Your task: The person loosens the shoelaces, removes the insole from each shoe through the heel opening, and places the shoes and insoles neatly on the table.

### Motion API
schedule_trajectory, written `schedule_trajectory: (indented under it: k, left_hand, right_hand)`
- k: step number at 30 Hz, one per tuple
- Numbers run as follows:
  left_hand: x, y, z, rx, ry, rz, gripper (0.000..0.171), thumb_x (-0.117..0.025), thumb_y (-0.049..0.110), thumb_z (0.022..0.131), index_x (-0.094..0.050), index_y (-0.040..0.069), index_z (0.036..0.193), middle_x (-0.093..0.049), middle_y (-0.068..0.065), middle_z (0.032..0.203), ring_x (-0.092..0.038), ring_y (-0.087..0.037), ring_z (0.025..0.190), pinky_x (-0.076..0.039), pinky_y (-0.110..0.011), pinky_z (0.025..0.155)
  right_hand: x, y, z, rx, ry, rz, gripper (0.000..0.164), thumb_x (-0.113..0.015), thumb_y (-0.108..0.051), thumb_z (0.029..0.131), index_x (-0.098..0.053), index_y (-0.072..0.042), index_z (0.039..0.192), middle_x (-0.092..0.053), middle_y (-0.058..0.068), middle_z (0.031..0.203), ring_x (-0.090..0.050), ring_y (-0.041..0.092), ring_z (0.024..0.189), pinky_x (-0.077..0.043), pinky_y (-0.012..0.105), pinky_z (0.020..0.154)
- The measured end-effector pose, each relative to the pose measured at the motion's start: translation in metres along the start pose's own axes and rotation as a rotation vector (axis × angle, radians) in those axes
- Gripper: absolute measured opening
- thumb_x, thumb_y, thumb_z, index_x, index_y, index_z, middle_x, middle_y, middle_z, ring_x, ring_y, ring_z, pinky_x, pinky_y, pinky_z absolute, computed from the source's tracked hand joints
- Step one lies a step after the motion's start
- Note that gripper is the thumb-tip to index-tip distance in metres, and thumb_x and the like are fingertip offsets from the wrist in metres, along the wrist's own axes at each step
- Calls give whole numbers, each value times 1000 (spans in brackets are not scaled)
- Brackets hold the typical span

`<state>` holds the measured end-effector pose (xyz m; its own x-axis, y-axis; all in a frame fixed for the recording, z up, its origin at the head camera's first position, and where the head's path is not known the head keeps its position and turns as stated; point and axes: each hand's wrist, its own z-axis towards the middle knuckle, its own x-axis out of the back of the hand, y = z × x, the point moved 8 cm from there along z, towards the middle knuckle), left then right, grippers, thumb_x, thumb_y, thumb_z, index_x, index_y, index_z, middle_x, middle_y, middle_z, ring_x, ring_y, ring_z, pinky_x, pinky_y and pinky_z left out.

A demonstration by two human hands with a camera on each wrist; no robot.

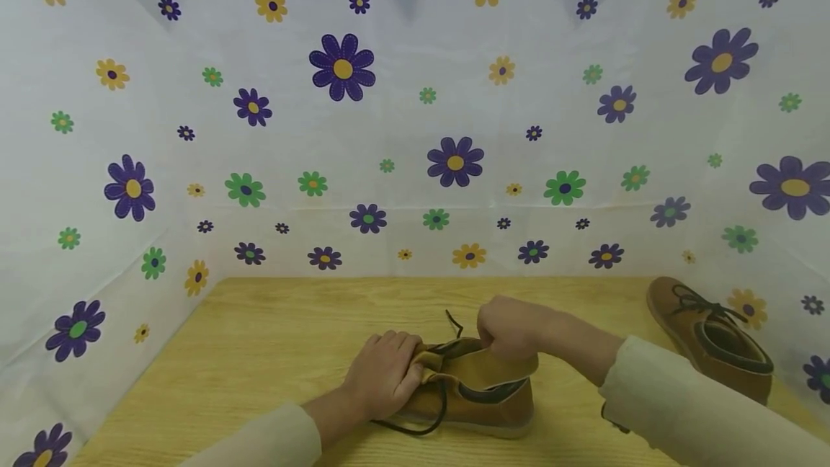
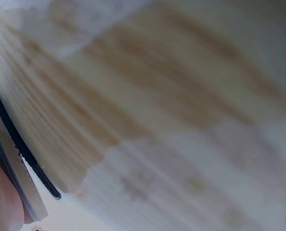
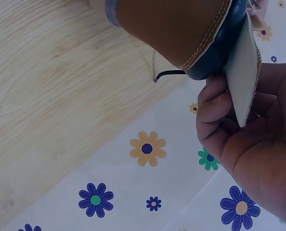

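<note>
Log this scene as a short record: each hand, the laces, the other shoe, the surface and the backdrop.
Left hand: grips the near shoe toward its front
Right hand: pinches a flat insole-like piece at the shoe's opening
Near lace: dark, untied
Second shoe: off to the right, lace tied
Surface: wood-grain tabletop
Backdrop: white flowered cloth

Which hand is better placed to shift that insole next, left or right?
Probably the right hand: it grips the insole by the end over the heel. The left hand holds the shoe farther forward, so it seems better suited to steadying.
</note>
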<state>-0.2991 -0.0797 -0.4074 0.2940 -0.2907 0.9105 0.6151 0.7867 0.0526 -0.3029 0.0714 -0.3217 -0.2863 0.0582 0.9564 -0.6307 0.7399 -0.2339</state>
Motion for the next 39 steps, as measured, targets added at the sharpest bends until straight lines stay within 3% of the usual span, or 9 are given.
schedule_trajectory:
  k: [2, 8, 11, 13, 18, 23, 29, 34, 39]
  left_hand:
    - [0, 0, 0, 1, 2, -1, 32, -42, 28, 100, -62, 11, 119, -67, -2, 108, -62, -19, 97, -49, -42, 86]
    - [1, -1, 0, 1, 12, 7, 32, -43, 28, 99, -62, 11, 118, -67, -2, 108, -61, -18, 97, -48, -41, 85]
    - [2, -2, 0, 1, 20, 0, 31, -43, 28, 99, -62, 11, 117, -67, -2, 107, -61, -19, 96, -48, -41, 85]
    - [3, -2, 1, 0, 25, -5, 31, -44, 28, 99, -62, 11, 117, -68, -2, 107, -62, -19, 96, -48, -41, 84]
    - [4, -2, 2, -6, 27, -2, 32, -43, 28, 99, -62, 11, 118, -68, -3, 108, -62, -19, 96, -49, -41, 85]
    - [5, -3, 2, -8, 26, 3, 32, -43, 28, 99, -62, 11, 118, -68, -3, 108, -62, -19, 96, -49, -42, 85]
    - [-1, -4, 0, 1, 4, -10, 33, -42, 28, 99, -62, 11, 119, -68, -3, 109, -62, -19, 97, -48, -42, 85]
    - [-1, -2, -2, -5, 18, -12, 32, -43, 27, 98, -63, 10, 117, -68, -2, 109, -62, -19, 97, -49, -41, 85]
    - [2, 1, -1, -12, 25, -8, 31, -43, 27, 98, -63, 11, 117, -68, -2, 107, -61, -18, 95, -48, -40, 83]
  right_hand:
    - [0, 2, 0, -8, -6, 0, 29, -53, 12, 73, -62, -10, 58, -44, -7, 54, -32, 6, 51, -37, 21, 52]
    - [6, 6, -2, -29, -8, -33, 25, -57, 9, 74, -73, -9, 70, -67, -2, 71, -55, 8, 64, -52, 26, 62]
    - [9, 7, -4, -23, -25, -19, 26, -53, 10, 72, -66, -10, 62, -54, -5, 60, -41, 8, 56, -42, 23, 52]
    - [11, 9, -6, -13, -23, -15, 26, -54, 10, 72, -65, -11, 60, -51, -8, 58, -40, 6, 55, -39, 21, 51]
    - [15, 20, -10, -28, 3, -37, 18, -64, 2, 78, -72, -12, 71, -65, -7, 69, -58, 8, 65, -51, 25, 60]
    - [18, 28, -16, -52, -15, -34, 20, -63, 6, 77, -73, -12, 74, -66, -4, 74, -60, 12, 69, -53, 28, 64]
    - [22, 35, -19, -84, -147, -23, 31, -56, 11, 72, -76, -12, 77, -69, -4, 78, -60, 12, 71, -54, 30, 64]
    - [20, 44, -25, -192, -279, 21, 26, -62, 8, 75, -75, -12, 81, -66, -2, 80, -57, 15, 70, -55, 32, 61]
    - [19, 52, -32, -260, -346, 88, 23, -64, 8, 78, -75, -12, 85, -65, 0, 85, -60, 15, 73, -59, 35, 60]
